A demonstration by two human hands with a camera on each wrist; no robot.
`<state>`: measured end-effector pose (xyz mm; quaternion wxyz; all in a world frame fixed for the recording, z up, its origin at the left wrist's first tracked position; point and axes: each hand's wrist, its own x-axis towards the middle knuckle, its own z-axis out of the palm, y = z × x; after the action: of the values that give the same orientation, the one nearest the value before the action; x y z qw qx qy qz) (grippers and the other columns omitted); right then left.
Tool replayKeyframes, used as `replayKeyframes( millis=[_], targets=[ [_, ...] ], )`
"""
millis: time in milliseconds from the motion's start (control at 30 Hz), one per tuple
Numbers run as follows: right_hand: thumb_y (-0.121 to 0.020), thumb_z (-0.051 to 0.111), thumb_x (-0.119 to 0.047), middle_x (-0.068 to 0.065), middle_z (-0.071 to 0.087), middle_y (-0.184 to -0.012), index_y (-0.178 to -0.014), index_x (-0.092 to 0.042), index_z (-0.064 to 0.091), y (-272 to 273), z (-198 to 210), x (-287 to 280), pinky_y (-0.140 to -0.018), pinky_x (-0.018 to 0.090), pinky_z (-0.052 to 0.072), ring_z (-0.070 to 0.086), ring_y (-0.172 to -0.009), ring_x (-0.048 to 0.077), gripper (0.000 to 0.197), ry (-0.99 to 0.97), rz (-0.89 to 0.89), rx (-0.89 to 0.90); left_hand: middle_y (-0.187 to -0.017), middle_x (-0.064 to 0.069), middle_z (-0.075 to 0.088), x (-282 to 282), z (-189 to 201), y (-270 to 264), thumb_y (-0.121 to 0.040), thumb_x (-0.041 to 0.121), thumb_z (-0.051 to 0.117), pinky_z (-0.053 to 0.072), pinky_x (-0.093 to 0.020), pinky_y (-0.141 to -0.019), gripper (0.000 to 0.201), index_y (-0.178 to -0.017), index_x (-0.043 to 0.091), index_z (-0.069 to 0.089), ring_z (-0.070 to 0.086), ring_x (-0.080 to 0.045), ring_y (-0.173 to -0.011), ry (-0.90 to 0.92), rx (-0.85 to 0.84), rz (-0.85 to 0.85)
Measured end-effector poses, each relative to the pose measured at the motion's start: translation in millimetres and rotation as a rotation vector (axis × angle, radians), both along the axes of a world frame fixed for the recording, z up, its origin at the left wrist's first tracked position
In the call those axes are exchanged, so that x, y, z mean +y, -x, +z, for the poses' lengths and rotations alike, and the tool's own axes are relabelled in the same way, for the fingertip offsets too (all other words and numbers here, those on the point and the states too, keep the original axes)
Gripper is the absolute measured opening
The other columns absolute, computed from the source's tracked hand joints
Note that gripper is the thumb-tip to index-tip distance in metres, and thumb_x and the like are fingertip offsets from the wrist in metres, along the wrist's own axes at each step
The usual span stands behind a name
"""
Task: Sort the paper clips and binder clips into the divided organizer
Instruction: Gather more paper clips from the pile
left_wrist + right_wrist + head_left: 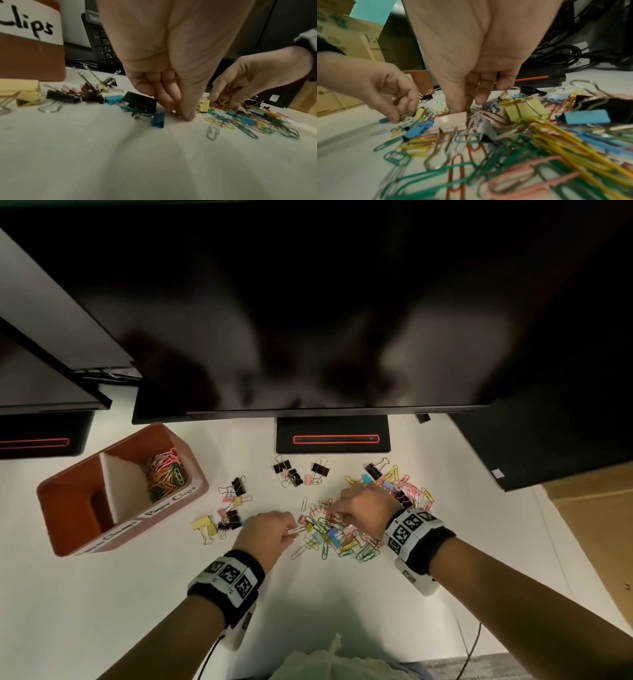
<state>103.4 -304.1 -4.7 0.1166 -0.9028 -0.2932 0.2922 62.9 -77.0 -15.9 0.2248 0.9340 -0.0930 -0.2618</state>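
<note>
The brown divided organizer (68, 501) stands at the left; its right compartment holds coloured paper clips (166, 474). A mixed pile of paper clips and binder clips (346, 537) lies on the white table. My left hand (292, 531) is at the pile's left edge, thumb and fingers pinching small gold paper clips (402, 116) against the table. My right hand (329, 511) reaches into the pile's far side, its curled fingertips (462, 106) pinching thin clips just behind a pink binder clip (450, 122). Loose binder clips (236, 489) lie between the pile and the organizer.
A dark monitor hangs over the table's back, its stand base (332, 434) just behind more black binder clips (291, 470). Yellow binder clips (202, 524) sit near the organizer. A cardboard box (589, 508) is at the right, and a keyboard (102, 44) leans behind.
</note>
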Motion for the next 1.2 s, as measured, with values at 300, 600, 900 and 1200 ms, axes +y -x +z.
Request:
replayKeyframes(
  millis=[300, 600, 900, 1200],
  targets=[
    [-0.091, 0.052, -0.019, 0.004, 0.057, -0.113, -0.124, -0.028, 0.055, -2.4, -0.3, 14.4, -0.097, 0.039, 0.036, 0.053, -0.11, 0.025, 0.034, 0.041, 0.078, -0.062, -0.088, 0.006, 0.059, -0.2, -6.8, -1.8, -0.084, 0.018, 0.06, 0.046, -0.028, -0.071, 0.008, -0.091, 0.021, 0.057, 0.055, -0.014, -0.082, -0.02, -0.09, -0.002],
    [-0.088, 0.055, -0.031, 0.001, 0.057, -0.107, -0.104, -0.023, 0.065, -10.5, -2.3, 20.9, -0.094, 0.039, 0.036, 0.053, -0.105, 0.023, 0.02, 0.13, 0.02, -0.031, -0.081, -0.001, 0.063, 2.1, -9.4, -1.8, -0.079, 0.015, 0.066, 0.047, -0.032, -0.068, 0.011, -0.089, 0.019, 0.064, 0.058, -0.021, -0.076, -0.013, -0.176, -0.08],
    [-0.091, 0.052, -0.026, -0.003, 0.067, -0.105, -0.11, -0.023, 0.06, -9.1, 2.8, 9.0, -0.099, 0.033, 0.036, 0.056, -0.102, 0.018, 0.021, -0.011, -0.103, -0.023, -0.066, 0.009, 0.064, 9.2, -11.6, 9.7, -0.054, 0.02, 0.085, 0.045, -0.03, -0.056, 0.033, -0.08, 0.029, 0.066, 0.062, -0.015, -0.06, -0.12, -0.232, -0.131],
    [-0.092, 0.049, -0.027, 0.0, 0.066, -0.103, -0.104, -0.023, 0.062, 5.0, -1.8, 35.6, -0.098, 0.039, 0.031, 0.054, -0.102, 0.022, 0.019, 0.153, -0.111, 0.016, -0.097, 0.006, 0.054, 2.3, -10.3, -5.7, -0.091, 0.025, 0.047, 0.035, -0.032, -0.086, 0.015, -0.094, 0.025, 0.062, 0.048, -0.015, -0.097, -0.228, -0.171, -0.126]
  ],
)
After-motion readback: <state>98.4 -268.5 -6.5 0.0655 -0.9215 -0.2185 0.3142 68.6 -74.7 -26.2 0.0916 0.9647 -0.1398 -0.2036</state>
